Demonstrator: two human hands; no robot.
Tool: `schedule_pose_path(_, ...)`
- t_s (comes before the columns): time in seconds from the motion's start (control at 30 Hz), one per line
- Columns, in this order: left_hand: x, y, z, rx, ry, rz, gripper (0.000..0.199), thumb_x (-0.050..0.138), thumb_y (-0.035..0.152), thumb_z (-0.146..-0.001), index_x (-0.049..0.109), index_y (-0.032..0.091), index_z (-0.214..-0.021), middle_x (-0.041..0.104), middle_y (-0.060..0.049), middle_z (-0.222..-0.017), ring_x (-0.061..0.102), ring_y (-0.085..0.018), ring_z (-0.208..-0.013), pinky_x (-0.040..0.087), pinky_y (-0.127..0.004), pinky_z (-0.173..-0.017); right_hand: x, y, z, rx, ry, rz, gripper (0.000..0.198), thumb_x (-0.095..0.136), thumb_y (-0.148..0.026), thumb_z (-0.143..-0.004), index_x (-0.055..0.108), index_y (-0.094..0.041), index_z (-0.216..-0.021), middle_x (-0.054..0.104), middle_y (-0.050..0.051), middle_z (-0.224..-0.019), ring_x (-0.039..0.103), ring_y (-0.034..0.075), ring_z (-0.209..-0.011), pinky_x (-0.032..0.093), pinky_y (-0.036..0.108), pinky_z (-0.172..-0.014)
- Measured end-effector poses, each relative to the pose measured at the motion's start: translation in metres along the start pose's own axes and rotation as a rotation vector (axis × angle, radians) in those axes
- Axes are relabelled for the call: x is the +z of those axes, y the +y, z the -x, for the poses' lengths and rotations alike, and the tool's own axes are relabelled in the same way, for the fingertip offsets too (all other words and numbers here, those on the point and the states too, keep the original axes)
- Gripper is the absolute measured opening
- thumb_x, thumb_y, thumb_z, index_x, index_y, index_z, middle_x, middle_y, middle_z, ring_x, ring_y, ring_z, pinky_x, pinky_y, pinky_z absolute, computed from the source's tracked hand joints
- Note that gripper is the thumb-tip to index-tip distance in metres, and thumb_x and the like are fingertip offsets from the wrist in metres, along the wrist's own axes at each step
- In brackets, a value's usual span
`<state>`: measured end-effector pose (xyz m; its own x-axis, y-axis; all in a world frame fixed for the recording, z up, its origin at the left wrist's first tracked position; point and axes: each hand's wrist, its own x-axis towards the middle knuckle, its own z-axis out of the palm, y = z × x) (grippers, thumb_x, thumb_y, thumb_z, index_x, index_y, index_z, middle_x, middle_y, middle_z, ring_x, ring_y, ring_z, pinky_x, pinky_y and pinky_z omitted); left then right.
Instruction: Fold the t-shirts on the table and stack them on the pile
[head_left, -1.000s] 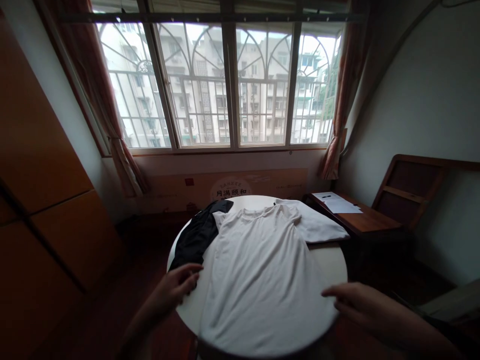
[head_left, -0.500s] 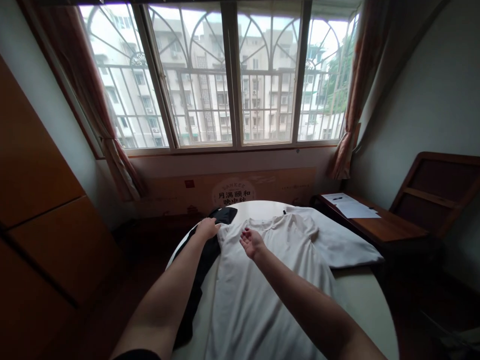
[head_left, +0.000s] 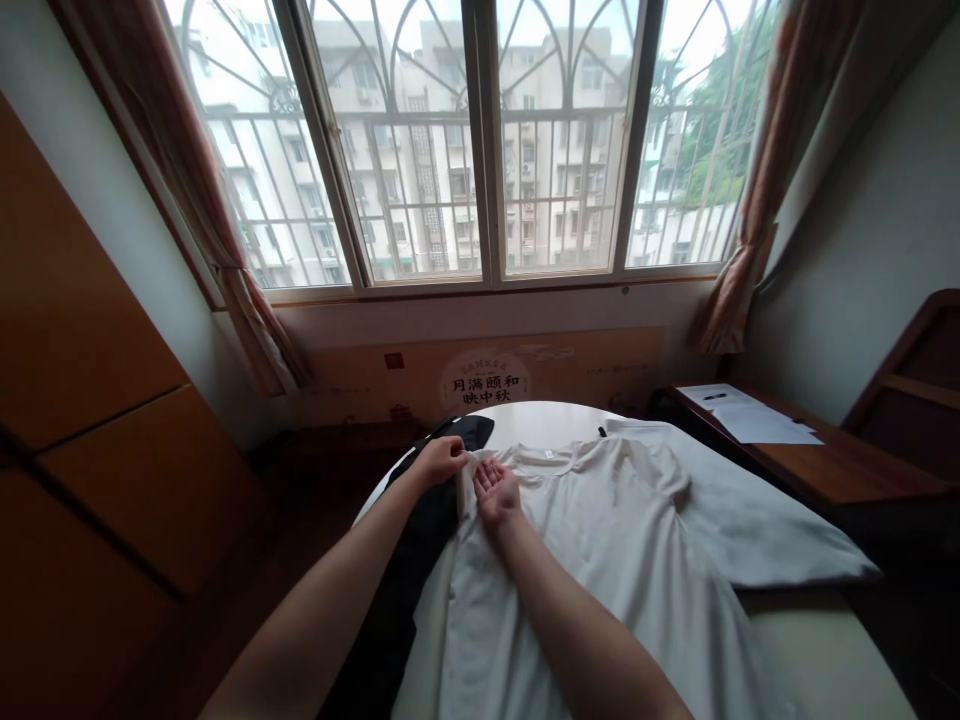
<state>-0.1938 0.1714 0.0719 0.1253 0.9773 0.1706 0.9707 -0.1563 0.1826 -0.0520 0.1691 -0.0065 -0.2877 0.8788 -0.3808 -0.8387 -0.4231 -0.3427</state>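
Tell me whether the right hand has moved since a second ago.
Yes. The right hand went from the round table's near rim to the white T-shirt's far left shoulder, beside the left hand.

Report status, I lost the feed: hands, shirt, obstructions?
Left hand pinching white T-shirt shoulder. Right hand open, palm up, on shirt. Black garment alongside.

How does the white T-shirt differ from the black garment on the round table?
The white T-shirt lies spread flat across the middle of the table, neckline visible; the black garment is bunched along the left edge, its shape unclear. The right hand rests palm up on the white T-shirt; the left hand is at its shoulder, over the black garment. Both lie on the table.
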Motion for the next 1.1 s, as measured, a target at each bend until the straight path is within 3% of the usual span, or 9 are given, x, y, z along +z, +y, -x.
schedule_pose_path(0.13,-0.005,0.027,-0.004,0.097,0.021,-0.002,0.008,0.057,0.023,-0.079,0.064,0.019,-0.077,0.065,0.001,-0.07,0.057,-0.016,-0.069,0.047,-0.03,-0.084,-0.004,-0.001,-0.003,0.024,-0.084,-0.022,0.023,0.042,-0.029,-0.098,0.059,-0.019,-0.109,0.068,0.006,-0.117,0.068,0.01,-0.104,0.058,0.022,-0.09)
schedule_pose_path(0.3,-0.015,0.051,-0.011,0.206,-0.026,-0.068,0.005,0.061,0.018,-0.078,0.064,0.021,-0.075,0.064,0.001,-0.069,0.061,-0.019,-0.077,0.032,-0.043,-0.112,-0.007,-0.003,-0.006,0.035,-0.144,-0.045,0.029,0.038,-0.033,-0.1,0.06,-0.02,-0.114,0.067,0.006,-0.122,0.067,0.011,-0.112,0.055,0.024,-0.097)
schedule_pose_path(0.43,-0.028,0.057,-0.017,0.143,-0.115,-0.106,0.013,0.062,0.021,-0.079,0.068,0.019,-0.091,0.071,-0.006,-0.086,0.065,-0.022,-0.083,0.047,-0.033,-0.089,-0.008,-0.003,-0.008,0.036,-0.134,-0.058,0.031,0.035,-0.036,-0.101,0.06,-0.02,-0.112,0.064,0.006,-0.13,0.063,0.01,-0.118,0.052,0.023,-0.102)
schedule_pose_path(0.57,-0.047,0.047,-0.022,0.014,-0.297,-0.138,0.045,0.076,0.025,-0.07,0.067,0.02,-0.114,0.073,-0.006,-0.103,0.067,-0.022,-0.089,0.049,-0.026,-0.075,-0.009,-0.003,-0.013,0.038,-0.113,-0.061,0.031,0.037,-0.037,-0.099,0.061,-0.021,-0.11,0.061,0.006,-0.135,0.061,0.011,-0.123,0.048,0.026,-0.107)
schedule_pose_path(0.67,-0.062,0.029,-0.024,-0.135,-0.491,-0.173,0.056,0.089,0.013,-0.051,0.072,0.018,-0.103,0.074,-0.002,-0.091,0.068,-0.021,-0.081,0.049,-0.024,-0.068,-0.01,-0.002,-0.017,0.032,-0.103,-0.054,0.033,0.037,-0.038,-0.097,0.062,-0.021,-0.108,0.06,0.006,-0.137,0.058,0.012,-0.127,0.046,0.029,-0.111)
schedule_pose_path(0.73,-0.068,0.014,-0.022,-0.256,-0.559,-0.201,0.041,0.09,0.011,-0.053,0.072,0.014,-0.09,0.071,-0.002,-0.081,0.067,-0.019,-0.075,0.052,-0.026,-0.068,-0.011,-0.001,-0.019,0.029,-0.103,-0.042,0.033,0.038,-0.038,-0.096,0.064,-0.021,-0.107,0.061,0.007,-0.137,0.057,0.014,-0.129,0.045,0.032,-0.113)
schedule_pose_path(0.83,-0.068,-0.006,-0.012,-0.417,-0.536,-0.19,0.016,0.08,0.023,-0.081,0.068,0.012,-0.086,0.069,-0.002,-0.084,0.066,-0.017,-0.078,0.055,-0.031,-0.074,-0.011,0.0,-0.02,0.006,-0.105,-0.025,0.029,0.044,-0.036,-0.092,0.066,-0.022,-0.107,0.062,0.006,-0.136,0.056,0.016,-0.131,0.044,0.035,-0.114)
schedule_pose_path(0.9,-0.064,-0.016,-0.003,-0.497,-0.48,-0.12,0.019,0.07,0.031,-0.092,0.067,0.013,-0.088,0.068,-0.001,-0.089,0.066,-0.016,-0.08,0.056,-0.032,-0.074,-0.01,0.002,-0.019,-0.032,-0.106,-0.018,0.027,0.05,-0.035,-0.09,0.066,-0.024,-0.109,0.063,0.004,-0.134,0.056,0.015,-0.131,0.045,0.033,-0.112)
schedule_pose_path(1.1,-0.046,-0.028,0.015,-0.645,-0.267,0.266,0.023,0.065,0.036,-0.093,0.061,0.015,-0.084,0.057,0.004,-0.068,0.056,-0.011,-0.057,0.047,-0.024,-0.055,-0.006,0.011,-0.014,-0.088,-0.086,0.002,0.028,0.058,-0.037,-0.089,0.064,-0.024,-0.112,0.068,0.002,-0.122,0.064,0.012,-0.113,0.05,0.025,-0.101)
